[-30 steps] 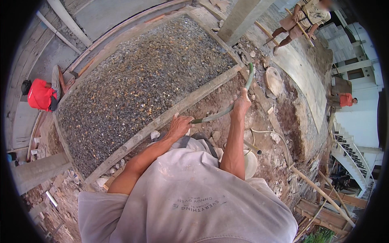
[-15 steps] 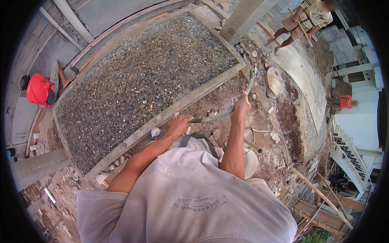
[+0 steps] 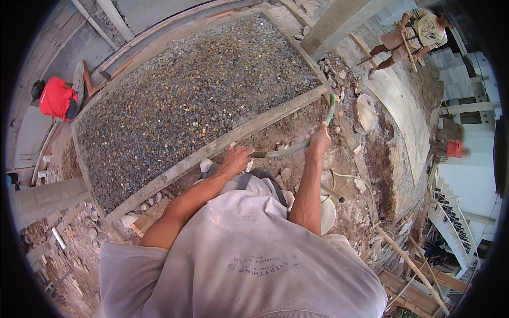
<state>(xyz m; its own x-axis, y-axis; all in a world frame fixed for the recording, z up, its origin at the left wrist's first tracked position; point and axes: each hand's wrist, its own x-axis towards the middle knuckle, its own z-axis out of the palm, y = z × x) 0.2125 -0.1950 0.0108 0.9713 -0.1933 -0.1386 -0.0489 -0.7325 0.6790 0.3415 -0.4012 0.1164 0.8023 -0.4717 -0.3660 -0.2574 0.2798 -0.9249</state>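
A greenish-grey hose [image 3: 286, 152] bends in a curve between my two hands. My left hand [image 3: 237, 158] is closed around its left end, beside the low border of the gravel bed. Farther along, my right hand [image 3: 319, 140] grips the hose, and a green length sticks up past my fist toward the bed's corner. Just beyond my hands lies the broad bed of wet-looking dark gravel [image 3: 196, 100], framed by a straight grey border [image 3: 228, 140]. Whether anything flows from the hose cannot be made out.
Close to my right forearm are a pale bucket [image 3: 327, 216], a pipe [image 3: 333, 193] and a thin hose [image 3: 366, 185]. A round pan [image 3: 365, 112] lies on rubble. One person in red [image 3: 57, 99] sits left; another holding a pole [image 3: 416, 37] stands far right. A concrete column [image 3: 339, 26] rises beyond.
The whole view has shifted slightly. Both hands keep their grip on the hose, nearly in the same place. The person at far right has turned a little.
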